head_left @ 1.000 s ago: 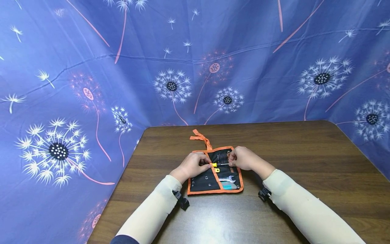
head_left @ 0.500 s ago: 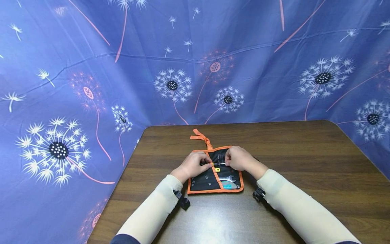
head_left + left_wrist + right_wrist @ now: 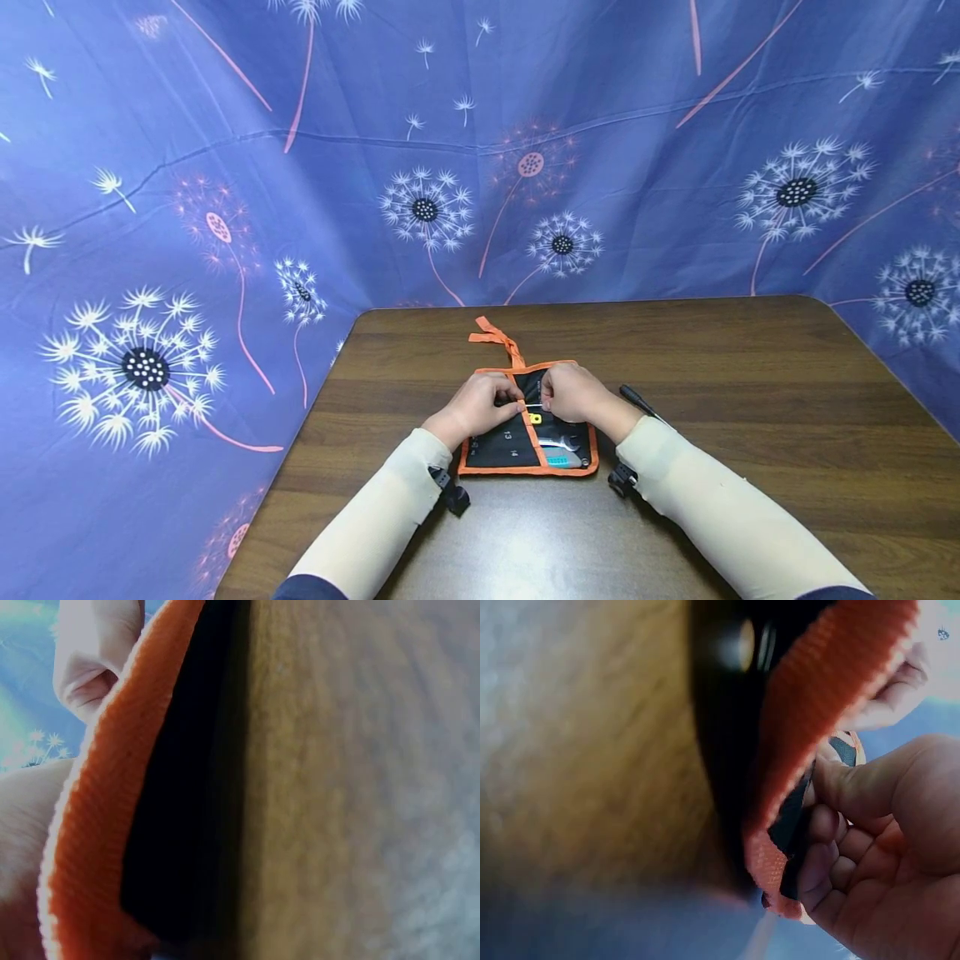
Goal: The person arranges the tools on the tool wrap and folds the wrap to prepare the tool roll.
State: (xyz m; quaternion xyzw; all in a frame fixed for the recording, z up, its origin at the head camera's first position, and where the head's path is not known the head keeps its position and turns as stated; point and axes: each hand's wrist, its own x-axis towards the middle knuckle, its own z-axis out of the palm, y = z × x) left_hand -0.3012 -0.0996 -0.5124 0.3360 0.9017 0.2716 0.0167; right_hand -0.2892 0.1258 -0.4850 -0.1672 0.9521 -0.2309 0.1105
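A black tool roll (image 3: 491, 446) with orange edging lies unrolled on the table. My left hand (image 3: 476, 404) pinches the orange edge of its pocket strip; in the left wrist view, fingers (image 3: 94, 667) show behind the orange trim. My right hand (image 3: 572, 394) pinches the thin metal shaft (image 3: 533, 406) of a screwdriver, whose yellow handle is hidden in the pocket. In the right wrist view, the right hand's thumb and fingers (image 3: 847, 862) are curled together at the roll. Just below the shaft, a yellow tool end (image 3: 536, 419) pokes from the pocket.
A wrench (image 3: 561, 443) and a teal-handled tool (image 3: 562, 459) sit in the lower pockets. Orange ties (image 3: 495, 337) trail from the roll's far edge. A black-handled tool (image 3: 636, 397) lies on the wooden table (image 3: 735, 367), partly behind the right forearm.
My right hand has moved left toward the pocket strip, and the screwdriver's yellow handle has slid out of sight into the pocket. The left hand has stayed in place. The black-handled tool has come into view.
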